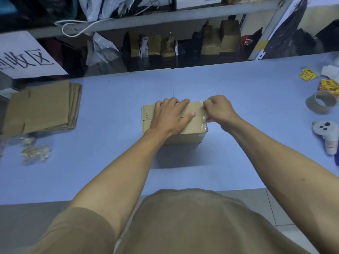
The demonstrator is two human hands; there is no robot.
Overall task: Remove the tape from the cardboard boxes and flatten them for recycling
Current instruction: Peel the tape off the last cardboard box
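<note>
The box [174,123] sits mid-counter. Left hand [169,116] presses flat on top; right hand [219,110], at the box's 3 o'clock edge, pinches the clear tape [205,123]. Best peel low and steady, bracing firmly.

- A table [238,85] covered in a pale blue sheet is carrying everything in reach.
- A closed cardboard box [185,132] is sitting on it near the middle.
- A stack of flattened cardboard [42,107] is lying at the left side, its edges fanning slightly.
- Crumpled bits of clear tape [35,153] are lying just in front of that stack.
- An empty cardboard tape core [321,104] is resting on its side near the right edge.
- Yellow and red stickers [308,75] are lying scattered beyond the core.
- A white controller [326,136] is lying at the right edge, nearer the person than the core.
</note>
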